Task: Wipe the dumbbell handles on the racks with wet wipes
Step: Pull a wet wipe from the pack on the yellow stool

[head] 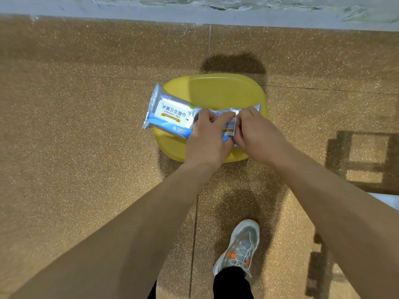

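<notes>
Speckled brown floor [86,158] fills almost the whole view, with thin seams crossing it, and a grey wall strip [129,11] runs along the top edge of the frame.

Left of centre lies the wet wipes pack [170,114], silver and white with blue print. It rests on a yellow stool [218,89] in the middle of the frame. The left end of the pack hangs over the stool's left edge, and its right end reaches near the stool's right edge.

Both bare forearms come up from the bottom corners and meet over the right half of the pack. The left hand [207,139] lies on the pack with its fingers curled, and it pinches the pack's wrapping at the upper middle. Between the two hands stands a small printed flap [229,126] of the same silver and white material. I cannot tell if it is the seal label or a fold of the wrapping. The right hand [258,134] is just beside the left one, almost touching it, and its curled fingers grasp this flap from the right side.

Low in the frame, right of centre, a grey shoe [240,249] with orange marks stands on the floor, with a black trouser leg [232,284] above it. At the right edge, a dark blocky shadow [336,160] falls on the floor.
</notes>
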The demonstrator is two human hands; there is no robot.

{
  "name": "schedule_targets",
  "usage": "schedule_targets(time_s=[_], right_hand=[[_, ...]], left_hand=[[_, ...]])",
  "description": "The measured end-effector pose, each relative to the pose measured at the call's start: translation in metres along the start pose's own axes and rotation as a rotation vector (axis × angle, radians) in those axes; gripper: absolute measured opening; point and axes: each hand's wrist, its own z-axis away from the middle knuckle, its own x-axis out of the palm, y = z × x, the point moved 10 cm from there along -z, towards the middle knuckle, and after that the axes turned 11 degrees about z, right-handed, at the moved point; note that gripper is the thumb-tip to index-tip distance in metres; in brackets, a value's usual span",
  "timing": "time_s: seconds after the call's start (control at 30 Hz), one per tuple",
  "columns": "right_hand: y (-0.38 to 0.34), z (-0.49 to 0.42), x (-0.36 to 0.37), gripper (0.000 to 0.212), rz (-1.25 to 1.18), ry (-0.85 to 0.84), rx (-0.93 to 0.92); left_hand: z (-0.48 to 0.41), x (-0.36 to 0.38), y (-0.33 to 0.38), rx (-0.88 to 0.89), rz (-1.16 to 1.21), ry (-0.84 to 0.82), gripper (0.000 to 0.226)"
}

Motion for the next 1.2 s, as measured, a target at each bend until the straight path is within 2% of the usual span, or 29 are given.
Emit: schedule_targets(time_s=[0.4,0.57,0.73,0.87,1.0,1.2], right_hand=[[0.001,0.004,-0.007,0.022,0.080,0.109,-0.048],[-0.001,0.000,-0.004,0.012,0.183,0.101,-0.056],[-0.003,-0.004,-0.003,0.022,0.232,0.077,-0.016],[-0.002,-0.002,-0.004,0.026,0.150,0.046,-0.013],[0.002,0.001,-0.003,0.017,0.023,-0.010,0.023],[0.009,0.012,-0.011,0.017,-0.408,-0.098,0.167]], left_hand=[[-0.005,0.000,-0.004,-0.026,0.102,0.009,0.046],[-0.006,-0.002,-0.007,-0.006,0.163,0.018,0.037],[-0.008,-0.002,-0.009,-0.003,0.193,0.017,0.037],[-0.009,-0.001,-0.011,-0.007,0.187,-0.003,0.042],[-0.010,0.006,-0.013,0.001,0.161,-0.072,0.054],[-0.011,0.005,-0.013,-0.052,0.061,-0.031,0.051]])
